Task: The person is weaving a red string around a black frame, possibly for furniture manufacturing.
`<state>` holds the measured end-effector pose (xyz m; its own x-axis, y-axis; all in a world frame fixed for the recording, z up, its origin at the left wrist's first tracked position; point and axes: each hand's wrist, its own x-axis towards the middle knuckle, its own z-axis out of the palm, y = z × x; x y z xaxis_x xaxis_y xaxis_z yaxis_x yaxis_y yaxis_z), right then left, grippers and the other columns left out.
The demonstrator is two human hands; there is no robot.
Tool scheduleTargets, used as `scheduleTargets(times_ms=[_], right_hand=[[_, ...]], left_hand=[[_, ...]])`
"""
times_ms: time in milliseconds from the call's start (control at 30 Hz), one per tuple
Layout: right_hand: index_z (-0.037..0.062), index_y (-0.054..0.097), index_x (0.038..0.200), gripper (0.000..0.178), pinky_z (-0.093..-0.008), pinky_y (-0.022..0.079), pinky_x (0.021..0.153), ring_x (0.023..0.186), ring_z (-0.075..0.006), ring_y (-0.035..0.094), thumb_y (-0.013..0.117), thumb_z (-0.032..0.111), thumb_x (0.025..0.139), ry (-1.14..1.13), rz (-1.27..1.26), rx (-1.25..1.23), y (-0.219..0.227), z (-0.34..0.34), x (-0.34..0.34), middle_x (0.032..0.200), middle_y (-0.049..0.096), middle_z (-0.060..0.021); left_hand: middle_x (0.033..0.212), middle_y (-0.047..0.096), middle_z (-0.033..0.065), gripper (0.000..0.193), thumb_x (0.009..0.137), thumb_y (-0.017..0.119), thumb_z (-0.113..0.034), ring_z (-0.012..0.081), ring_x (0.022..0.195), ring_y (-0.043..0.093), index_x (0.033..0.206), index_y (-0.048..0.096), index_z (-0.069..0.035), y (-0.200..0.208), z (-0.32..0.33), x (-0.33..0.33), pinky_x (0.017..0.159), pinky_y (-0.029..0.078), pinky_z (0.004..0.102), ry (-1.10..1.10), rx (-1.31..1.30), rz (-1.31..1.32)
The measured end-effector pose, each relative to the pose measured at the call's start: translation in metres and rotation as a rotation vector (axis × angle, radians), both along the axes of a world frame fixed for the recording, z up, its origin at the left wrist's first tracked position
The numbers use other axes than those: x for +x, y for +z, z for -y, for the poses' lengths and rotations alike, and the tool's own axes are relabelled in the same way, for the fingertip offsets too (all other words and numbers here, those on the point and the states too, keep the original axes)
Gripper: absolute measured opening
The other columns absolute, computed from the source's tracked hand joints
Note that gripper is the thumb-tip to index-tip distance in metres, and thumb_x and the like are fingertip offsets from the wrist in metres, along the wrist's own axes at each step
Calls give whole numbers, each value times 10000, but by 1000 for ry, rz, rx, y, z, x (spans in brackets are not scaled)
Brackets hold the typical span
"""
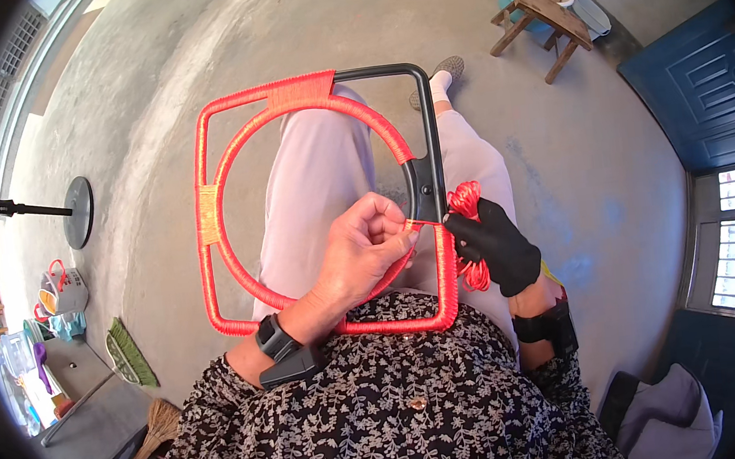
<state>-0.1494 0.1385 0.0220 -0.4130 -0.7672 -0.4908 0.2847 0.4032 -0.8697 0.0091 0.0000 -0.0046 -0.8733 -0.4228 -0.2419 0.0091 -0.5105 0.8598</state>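
A square frame (200, 175) with an inner ring rests on my lap, mostly wrapped in red cord, with a bare black stretch (431, 126) at its top right corner and right side. My left hand (365, 247) lies inside the frame and pinches a taut strand of red cord against the right bar. My right hand (500, 243), in a black glove, sits just outside that bar and grips a bundle of red cord (470, 237), fingertips on the same strand. Both wrists carry black bands.
Concrete floor all around. A wooden stool (542, 22) with a tub behind it stands at the top right, a blue door (707, 82) at the right. A round black stand base (78, 211), bags, a green broom (130, 354) and a straw broom lie to the left.
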Motion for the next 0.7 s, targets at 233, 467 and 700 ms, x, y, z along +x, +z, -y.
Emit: scheduleTargets(times_ms=[233,467,700], right_hand=[[69,549,940,121,-220,313,462,518,-24,414,605,175,927,-47,-4,-27,5,-8,12,674,479,56],[67,552,983,169,-226,364,488,553,-60,476,573,231,948,-179,20,-57,0,-19,20,722,521,13],[75,587,1100,338,-286,496,619,731,-151,607,576,376,949,-644,239,-260,-74,-123,-77,908,651,-93]], left_hand=[[740,596,2,187,896,668,-61,76,618,596,901,481,-78,2,3,-1,518,503,228,-112,-111,-42],[793,664,65,159,946,622,-218,128,642,644,930,610,-61,1,1,-2,549,569,275,-107,257,68],[767,662,68,169,945,627,-190,138,626,646,883,619,-33,0,2,-3,539,566,274,-97,316,127]])
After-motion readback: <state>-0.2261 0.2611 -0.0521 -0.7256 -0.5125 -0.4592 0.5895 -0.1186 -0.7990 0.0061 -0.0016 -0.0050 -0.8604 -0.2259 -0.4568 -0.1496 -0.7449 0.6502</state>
